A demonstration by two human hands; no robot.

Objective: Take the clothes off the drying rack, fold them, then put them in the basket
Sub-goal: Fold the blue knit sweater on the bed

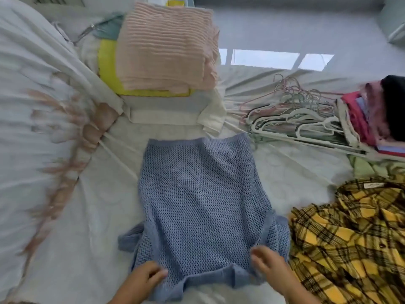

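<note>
While left hand (140, 281) fingers (156, 274) curl round near edge of blue knit sweater (201, 205), gripping it, right hand (271, 273) fingers (258, 257) bend onto knit; motion blur, grip unclear. Sweater flat on bed sheet (98, 216), ahead of both hands, fold looks half done. Outward: yellow plaid shirt (350, 238) just right, unfolded, left to do. Hangers (295, 119) heaped beyond. Pink knit (166, 47) folded on yellow thing (107, 62), maybe basket. Folded stack (372, 119) far right. Rack not in view.
</note>
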